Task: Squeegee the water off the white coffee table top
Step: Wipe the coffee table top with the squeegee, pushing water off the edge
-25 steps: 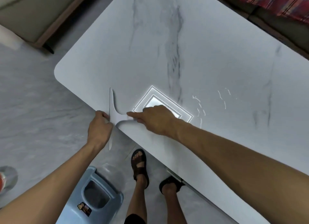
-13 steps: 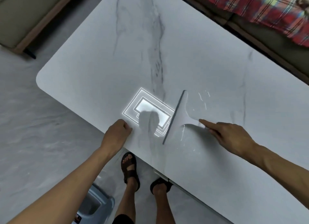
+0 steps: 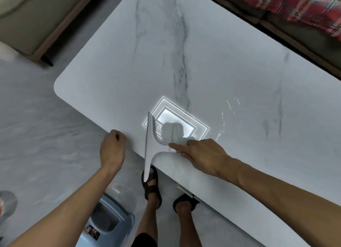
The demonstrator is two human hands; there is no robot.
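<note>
Head view: right hand (image 3: 201,151) grasps the white squeegee (image 3: 150,141) by its handle, index finger laid straight along it, likely to press the blade flat. The blade crosses the near rim of the white marble-look counter (image 3: 129,71): far half on the top, near half overhanging the floor. I judge this stroke is meant to push water off the edge. Left hand (image 3: 112,147) is clenched and holds nothing, knuckles at the near rim just left of the blade, probably bracing. Water streaks (image 3: 229,104) sit right of the lamp reflection (image 3: 177,121). Blue plastic bucket (image 3: 110,226) on the floor near-left, likely for run-off. Its sticker is unreadable, no other writing.
</note>
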